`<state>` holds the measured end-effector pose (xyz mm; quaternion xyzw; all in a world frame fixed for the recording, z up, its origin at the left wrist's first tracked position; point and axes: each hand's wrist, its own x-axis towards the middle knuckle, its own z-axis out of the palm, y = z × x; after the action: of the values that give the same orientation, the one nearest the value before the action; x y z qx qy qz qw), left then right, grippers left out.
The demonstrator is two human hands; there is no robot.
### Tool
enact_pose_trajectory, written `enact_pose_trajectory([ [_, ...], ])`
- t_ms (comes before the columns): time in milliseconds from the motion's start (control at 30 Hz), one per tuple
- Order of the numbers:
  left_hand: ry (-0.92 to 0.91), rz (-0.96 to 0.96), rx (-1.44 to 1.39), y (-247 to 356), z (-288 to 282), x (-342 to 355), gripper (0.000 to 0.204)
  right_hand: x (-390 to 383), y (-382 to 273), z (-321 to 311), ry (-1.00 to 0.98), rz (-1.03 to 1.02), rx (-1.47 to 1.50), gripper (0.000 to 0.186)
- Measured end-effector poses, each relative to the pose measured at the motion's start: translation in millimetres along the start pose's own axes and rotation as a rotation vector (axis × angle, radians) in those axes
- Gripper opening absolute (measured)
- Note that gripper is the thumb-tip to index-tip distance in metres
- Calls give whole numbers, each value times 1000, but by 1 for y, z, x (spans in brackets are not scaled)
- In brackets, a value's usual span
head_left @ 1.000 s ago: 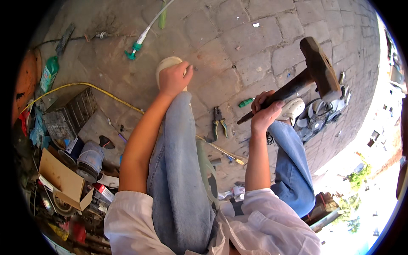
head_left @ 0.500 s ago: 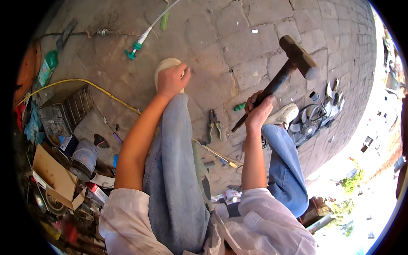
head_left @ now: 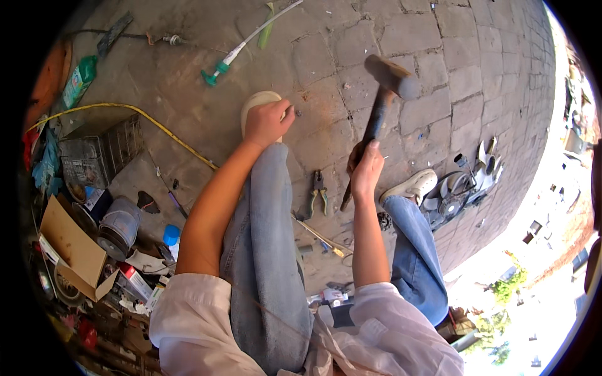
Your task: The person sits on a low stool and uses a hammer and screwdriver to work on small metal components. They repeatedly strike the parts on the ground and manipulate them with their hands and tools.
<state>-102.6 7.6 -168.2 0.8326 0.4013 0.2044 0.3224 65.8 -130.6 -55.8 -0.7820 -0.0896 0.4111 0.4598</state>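
My right hand [head_left: 366,166] is closed around the dark handle of a heavy hammer [head_left: 389,78], whose rusty steel head is raised above the paving at centre right. My left hand [head_left: 266,122] is closed over my cream left shoe [head_left: 254,102], at the end of my jeans leg; what its fingers hold, if anything, is hidden. Pliers [head_left: 318,194] lie open on the paving between my legs, left of the hammer's lower end, near a yellow-handled tool [head_left: 337,250]. My cream right shoe [head_left: 416,184] rests beside a dark fan assembly [head_left: 458,191].
A green-and-white hand pump [head_left: 216,74] lies ahead on the paving [head_left: 404,31]. A yellow hose [head_left: 157,128] runs leftward past a black crate [head_left: 94,163]. An open cardboard box [head_left: 72,238], a bucket [head_left: 118,229] and assorted clutter crowd the left. A green bottle [head_left: 78,81] lies further up.
The hammer and my right hand have moved leftward relative to my right shoe, and the handle now stands more upright. My left hand remains at the left shoe. The whole view has shifted slightly.
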Motion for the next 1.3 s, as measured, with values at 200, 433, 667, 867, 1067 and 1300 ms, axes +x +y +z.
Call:
enact_pose_trajectory([
  [200,-46,-9,22,4,-1,2,10,-1,45,0,211,-309,-145,65],
  [433,-42,-17,-44,7,-4,-8,11,10,53,-1,106,336,-81,64],
  [667,-43,-3,8,4,-2,2,11,3,-11,-8,185,-370,171,65],
  [867,-12,28,-22,7,0,12,10,34,101,9,182,64,-259,66],
  [1067,7,-2,-27,0,-3,2,9,6,7,-5,133,161,127,58],
  [1300,-28,-2,-1,6,0,4,9,12,70,-8,264,-374,-194,65],
])
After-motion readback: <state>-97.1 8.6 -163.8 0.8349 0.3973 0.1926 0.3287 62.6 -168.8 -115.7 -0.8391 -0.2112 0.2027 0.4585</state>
